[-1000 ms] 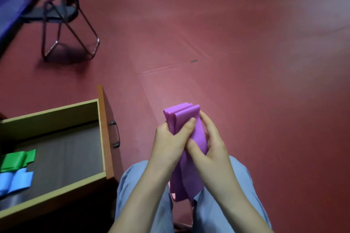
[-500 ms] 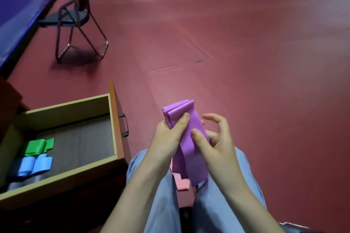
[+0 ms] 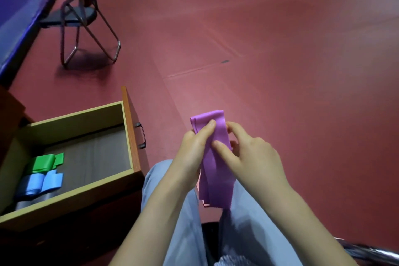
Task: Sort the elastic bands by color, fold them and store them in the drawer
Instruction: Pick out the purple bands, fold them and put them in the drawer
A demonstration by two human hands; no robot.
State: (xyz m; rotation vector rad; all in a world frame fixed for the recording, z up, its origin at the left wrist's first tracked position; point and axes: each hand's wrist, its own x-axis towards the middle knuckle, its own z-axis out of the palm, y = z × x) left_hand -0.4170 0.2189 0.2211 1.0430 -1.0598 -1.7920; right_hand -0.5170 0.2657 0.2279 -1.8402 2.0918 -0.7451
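Folding step, I judge. Purple elastic band (image 3: pixel 216 157) at frame centre, tail hanging over my lap. Left hand (image 3: pixel 193 151) pinches folded top; right hand (image 3: pixel 254 157) pinches mid-strip. Next: fold tail up, place in open drawer (image 3: pixel 75 123) lower left, beside green band (image 3: pixel 45 162), blue band (image 3: pixel 40 182).

Drawer (image 3: pixel 75 123) holds green band (image 3: pixel 45 162), blue band (image 3: pixel 41 182); floor (image 3: pixel 280 71) bears chair (image 3: pixel 71 18).
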